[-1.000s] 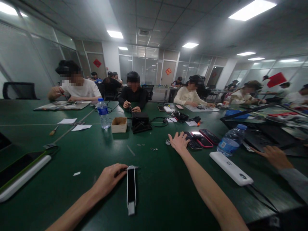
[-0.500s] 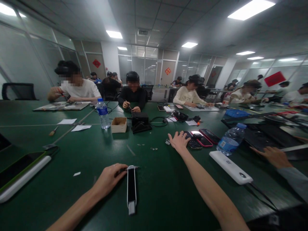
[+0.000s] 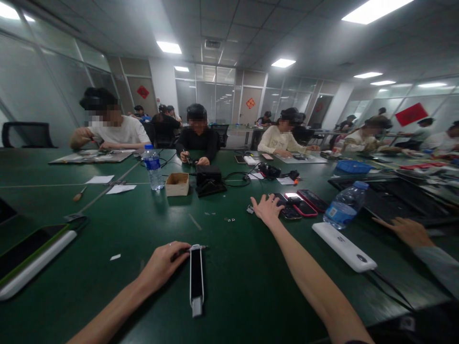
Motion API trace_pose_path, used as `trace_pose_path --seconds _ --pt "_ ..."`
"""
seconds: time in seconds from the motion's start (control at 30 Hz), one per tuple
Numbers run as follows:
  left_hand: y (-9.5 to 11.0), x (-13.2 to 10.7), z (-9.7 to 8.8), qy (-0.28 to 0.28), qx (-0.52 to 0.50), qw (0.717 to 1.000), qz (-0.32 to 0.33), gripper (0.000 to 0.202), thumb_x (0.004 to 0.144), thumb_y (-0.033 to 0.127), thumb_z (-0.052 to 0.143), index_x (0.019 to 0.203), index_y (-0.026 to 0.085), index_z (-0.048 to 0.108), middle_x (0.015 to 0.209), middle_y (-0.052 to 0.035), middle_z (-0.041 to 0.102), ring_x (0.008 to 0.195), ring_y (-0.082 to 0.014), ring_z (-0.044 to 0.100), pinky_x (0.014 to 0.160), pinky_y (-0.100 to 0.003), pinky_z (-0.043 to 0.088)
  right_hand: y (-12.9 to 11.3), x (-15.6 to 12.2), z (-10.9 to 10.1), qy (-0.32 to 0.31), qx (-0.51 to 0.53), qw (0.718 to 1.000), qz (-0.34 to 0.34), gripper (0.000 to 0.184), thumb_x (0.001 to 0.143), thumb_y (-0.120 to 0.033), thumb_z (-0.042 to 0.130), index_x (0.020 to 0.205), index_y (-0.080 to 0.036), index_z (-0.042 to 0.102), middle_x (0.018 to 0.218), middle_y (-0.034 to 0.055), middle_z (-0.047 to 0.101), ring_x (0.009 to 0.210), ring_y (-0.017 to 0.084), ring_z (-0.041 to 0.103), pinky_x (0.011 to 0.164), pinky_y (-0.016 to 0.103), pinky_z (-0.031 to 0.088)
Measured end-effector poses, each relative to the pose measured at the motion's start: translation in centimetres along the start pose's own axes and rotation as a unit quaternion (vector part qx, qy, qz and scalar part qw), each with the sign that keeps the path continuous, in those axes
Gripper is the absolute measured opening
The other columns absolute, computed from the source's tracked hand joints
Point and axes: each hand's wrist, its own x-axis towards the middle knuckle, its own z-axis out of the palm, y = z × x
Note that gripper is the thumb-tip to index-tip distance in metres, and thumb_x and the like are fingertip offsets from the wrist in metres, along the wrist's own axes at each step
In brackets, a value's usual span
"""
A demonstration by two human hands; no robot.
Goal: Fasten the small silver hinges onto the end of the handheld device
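As left fingers (image 3: pixel 182 252) touch it, black case (image 3: pixel 196 279)

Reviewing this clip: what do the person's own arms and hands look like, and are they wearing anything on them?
Both forearms are bare, with no sleeve in view, and neither hand wears a glove. The left hand seems to have a thin ring on one finger. The right hand shows no ring. No watch or band is visible on either arm.

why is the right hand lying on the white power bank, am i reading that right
No, the head view shows the right hand beside the dark phones, apart from the white power bank.
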Motion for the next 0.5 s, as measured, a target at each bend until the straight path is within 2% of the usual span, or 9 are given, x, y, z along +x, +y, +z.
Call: trace_pose_path --seconds 0.17,0.33,0.5 --pt "-0.37 0.03 0.18 -0.005 -0.004 1.000 0.006 0.031 0.086 0.034 0.045 0.105 0.019 0.066 0.092 -0.0041 0.069 0.075 -0.0186 0.063 0.068 -0.027 0.050 -0.03 -0.22 -0.36 -0.012 0.000 1.000 0.000 0.085 0.084 -0.070 0.012 0.140 -0.010 0.035 0.147 0.0240 0.019 0.131 0.045 0.016 0.096 0.070 0.012" --pt "-0.73 -0.04 0.35 -0.004 -0.008 1.000 0.013 0.031 0.087 0.035 0.045 0.106 0.020 0.065 0.093 -0.0036 0.068 0.075 -0.0182 0.062 0.069 -0.027 0.049 -0.07 -0.48 -0.38 0.037 -0.021 0.998 -0.038 0.082 0.087 -0.066 0.011 0.137 -0.007 0.038 0.145 0.0255 0.023 0.131 0.043 0.017 0.099 0.067 0.005" --pt "-0.78 0.04 0.43 -0.005 -0.005 1.000 0.007 0.031 0.087 0.034 0.045 0.106 0.021 0.065 0.093 -0.0037 0.069 0.075 -0.0184 0.062 0.068 -0.027 0.050 -0.05 -0.70 -0.11 0.086 -0.022 0.995 -0.050 0.076 0.089 -0.062 0.015 0.130 -0.007 0.047 0.140 0.0260 0.032 0.127 0.043 0.024 0.098 0.065 0.011"
